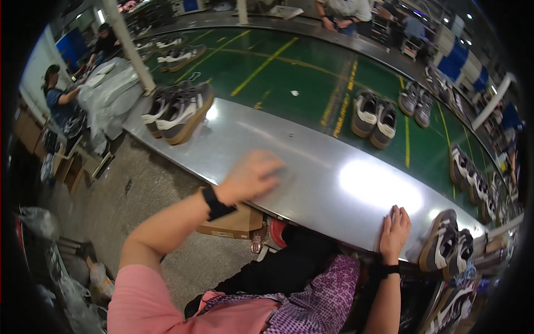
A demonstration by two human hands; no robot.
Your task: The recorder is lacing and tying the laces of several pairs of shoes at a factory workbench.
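My left hand is over the front part of a bare metal ledge, smeared by motion. Its fingers look curled, but whether anything is in them cannot be made out. My right hand rests on the ledge's front edge with its fingers stretched out, holding nothing. To its right, a pair of grey sneakers with gum-coloured soles stands at the ledge's end. Another pair of grey and white sneakers is at the ledge's left end, apart from my left hand.
Beyond the ledge runs a green conveyor belt with yellow lines, carrying a sneaker pair and several others. A cardboard box lies below the ledge. People work at the far side and at left, near plastic-wrapped goods. A post rises at left.
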